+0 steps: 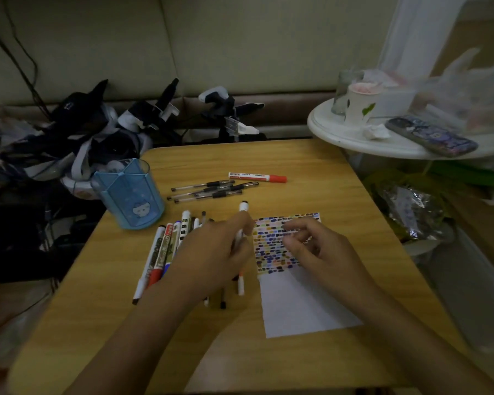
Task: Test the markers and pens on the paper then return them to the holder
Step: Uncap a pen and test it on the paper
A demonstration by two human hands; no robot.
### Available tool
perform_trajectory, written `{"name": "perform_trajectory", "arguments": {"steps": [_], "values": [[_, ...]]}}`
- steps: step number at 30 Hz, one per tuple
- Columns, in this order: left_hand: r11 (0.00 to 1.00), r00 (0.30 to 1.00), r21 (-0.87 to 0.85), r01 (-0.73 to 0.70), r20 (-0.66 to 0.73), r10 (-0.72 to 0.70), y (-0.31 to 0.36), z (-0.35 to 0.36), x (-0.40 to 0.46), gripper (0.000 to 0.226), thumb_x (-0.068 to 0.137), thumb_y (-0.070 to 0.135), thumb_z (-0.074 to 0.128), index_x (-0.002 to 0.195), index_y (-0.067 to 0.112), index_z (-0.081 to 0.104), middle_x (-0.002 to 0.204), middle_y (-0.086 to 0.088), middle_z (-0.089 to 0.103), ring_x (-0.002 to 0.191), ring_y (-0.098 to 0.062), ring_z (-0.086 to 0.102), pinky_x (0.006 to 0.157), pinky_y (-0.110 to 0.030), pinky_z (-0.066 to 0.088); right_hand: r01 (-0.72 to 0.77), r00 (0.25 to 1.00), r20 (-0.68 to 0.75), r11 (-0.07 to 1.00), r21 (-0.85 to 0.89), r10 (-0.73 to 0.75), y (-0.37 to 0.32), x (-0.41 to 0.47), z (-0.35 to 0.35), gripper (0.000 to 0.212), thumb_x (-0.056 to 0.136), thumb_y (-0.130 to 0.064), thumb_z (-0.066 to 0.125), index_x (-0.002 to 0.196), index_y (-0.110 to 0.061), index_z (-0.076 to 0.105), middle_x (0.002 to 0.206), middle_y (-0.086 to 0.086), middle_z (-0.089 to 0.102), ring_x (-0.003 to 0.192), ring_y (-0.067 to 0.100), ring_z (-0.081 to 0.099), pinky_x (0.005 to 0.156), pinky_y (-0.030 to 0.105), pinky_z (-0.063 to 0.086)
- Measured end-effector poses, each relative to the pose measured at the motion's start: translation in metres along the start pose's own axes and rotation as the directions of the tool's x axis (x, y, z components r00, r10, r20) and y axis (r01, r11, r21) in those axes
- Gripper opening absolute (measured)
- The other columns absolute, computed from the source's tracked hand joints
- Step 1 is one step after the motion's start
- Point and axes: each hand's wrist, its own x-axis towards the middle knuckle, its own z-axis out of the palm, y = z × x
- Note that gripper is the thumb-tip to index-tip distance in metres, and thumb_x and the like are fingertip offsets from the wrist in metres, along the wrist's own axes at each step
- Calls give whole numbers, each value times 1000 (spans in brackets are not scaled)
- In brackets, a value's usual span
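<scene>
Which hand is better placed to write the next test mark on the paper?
The left hand: it already holds a white marker beside the paper. The right hand hovers over the marks, holding nothing.

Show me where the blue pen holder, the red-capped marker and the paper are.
blue pen holder (131, 195): head view, front wall.
red-capped marker (257, 176): head view, middle of barrel.
paper (305, 303): head view, blank lower part.

Dim, murky light with dark corners, wide-angle bending at the edges, and soft blur on both hands.
</scene>
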Motion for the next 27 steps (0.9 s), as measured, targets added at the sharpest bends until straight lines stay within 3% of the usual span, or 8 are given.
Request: {"name": "perform_trajectory", "arguments": {"steps": [4,9,13,18,22,27], "values": [[981,995,169,96,-41,-90,-13,-6,2,3,98,31,49,100,32,47,69,8,55,63,-5,52,53,-27,39,28,999,35,996,-80,-25,1,-1,2,15,97,-32,62,112,-34,65,91,-23,63,68,5,63,57,17,45],[952,989,269,147,-12,-150,-22,-8,3,8,100,35,46,105,30,50,75,10,50,71,-8,52,61,-29,46,42,999,33,990,-131,-38,3,-1,3,14,97,-31,61,109,-35,67,84,-26,64,69,0,64,56,14,44],[944,988,296,145,1,-153,-21,-7,1,11,98,35,46,106,29,51,83,7,57,75,-13,55,66,-32,46,55,998,47,988,-147,-49,5,0,5,15,97,-31,60,110,-33,68,84,-18,68,70,2,66,65,28,55],[931,990,339,133,1,-142,-22,-6,1,14,98,35,45,109,30,52,88,7,57,78,-14,54,67,-31,41,65,997,46,983,-170,-58,8,0,5,16,97,-26,61,109,-31,70,84,-20,68,70,1,65,61,14,46],[925,990,356,133,1,-143,-23,-6,2,19,98,40,44,113,34,53,88,9,56,79,-12,52,67,-31,34,65,997,48,982,-179,-57,9,1,4,16,96,-26,62,109,-31,70,85,-19,68,72,1,65,62,12,44],[926,991,357,125,-3,-133,-25,-4,3,24,97,44,45,117,35,55,90,8,61,81,-12,56,67,-31,38,66,997,50,979,-191,-58,8,0,3,16,97,-27,62,108,-32,71,84,-21,67,73,-1,63,61,11,43]]}}
